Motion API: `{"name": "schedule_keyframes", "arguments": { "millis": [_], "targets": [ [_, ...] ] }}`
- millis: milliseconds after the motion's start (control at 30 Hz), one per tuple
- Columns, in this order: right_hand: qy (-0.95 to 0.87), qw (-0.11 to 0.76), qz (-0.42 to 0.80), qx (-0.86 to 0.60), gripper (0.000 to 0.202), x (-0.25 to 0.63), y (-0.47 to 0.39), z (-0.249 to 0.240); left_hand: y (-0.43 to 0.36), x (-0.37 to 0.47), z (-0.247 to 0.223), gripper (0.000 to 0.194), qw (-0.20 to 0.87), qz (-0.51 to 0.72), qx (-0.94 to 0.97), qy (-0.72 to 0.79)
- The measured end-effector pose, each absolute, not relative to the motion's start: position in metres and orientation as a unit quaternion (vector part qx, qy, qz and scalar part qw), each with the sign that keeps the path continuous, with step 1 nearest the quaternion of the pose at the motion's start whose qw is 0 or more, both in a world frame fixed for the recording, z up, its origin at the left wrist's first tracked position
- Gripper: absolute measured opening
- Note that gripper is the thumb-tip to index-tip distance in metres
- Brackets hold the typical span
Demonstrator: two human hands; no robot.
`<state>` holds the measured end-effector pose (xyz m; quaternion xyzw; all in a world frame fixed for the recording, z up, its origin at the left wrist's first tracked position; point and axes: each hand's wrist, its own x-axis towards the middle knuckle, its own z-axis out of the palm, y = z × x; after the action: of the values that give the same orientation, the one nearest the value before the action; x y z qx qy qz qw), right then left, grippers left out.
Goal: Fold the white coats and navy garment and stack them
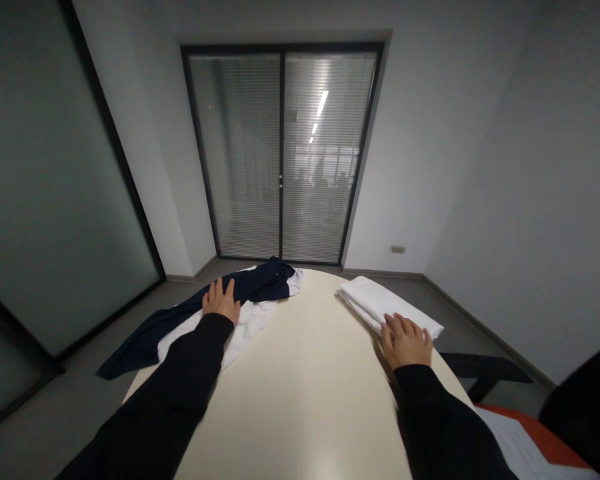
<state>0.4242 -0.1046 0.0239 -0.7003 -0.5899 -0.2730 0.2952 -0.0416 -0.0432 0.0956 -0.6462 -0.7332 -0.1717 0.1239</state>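
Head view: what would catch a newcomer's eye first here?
Probably the folded white cloth, bright at the right edge of the pale table, under the right hand. Next, at the left edge, the rumpled navy garment over white fabric, under the left hand. Beyond the table, a black-framed glass double door stands out.

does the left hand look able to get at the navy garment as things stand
Probably yes: the left hand appears to rest on the navy garment, with no other cloth covering it there.
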Motion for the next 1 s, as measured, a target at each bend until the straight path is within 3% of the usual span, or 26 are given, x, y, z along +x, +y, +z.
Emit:
{"name": "schedule_keyframes", "arguments": {
  "millis": [100, 233, 333, 700, 833, 1000],
  "targets": [
    [-0.6, 0.302, -0.273, -0.689, 0.034, 0.421, -0.107, 0.027, -0.033, -0.071, 0.103, 0.074, 0.121, -0.144, -0.602, -0.776],
    [-0.606, 0.308, -0.272, -0.681, 0.032, 0.418, -0.109, 0.029, -0.03, -0.087, 0.103, 0.051, 0.088, -0.132, -0.587, -0.794],
    [-0.61, 0.309, -0.27, -0.678, 0.032, 0.418, -0.109, 0.029, -0.033, -0.088, 0.108, 0.039, 0.103, -0.17, -0.602, -0.773],
    [-0.614, 0.305, -0.291, -0.668, 0.032, 0.418, -0.107, 0.025, -0.071, -0.039, 0.162, 0.025, 0.245, -0.354, -0.646, -0.631],
    [-0.621, 0.316, -0.302, -0.651, 0.033, 0.409, -0.111, 0.028, -0.097, 0.002, 0.169, 0.026, 0.174, -0.339, -0.698, -0.606],
    [-0.667, 0.332, -0.228, -0.626, 0.033, 0.39, -0.116, 0.034, -0.131, 0.05, 0.141, 0.019, -0.036, -0.285, -0.757, -0.586]
  ]
}}
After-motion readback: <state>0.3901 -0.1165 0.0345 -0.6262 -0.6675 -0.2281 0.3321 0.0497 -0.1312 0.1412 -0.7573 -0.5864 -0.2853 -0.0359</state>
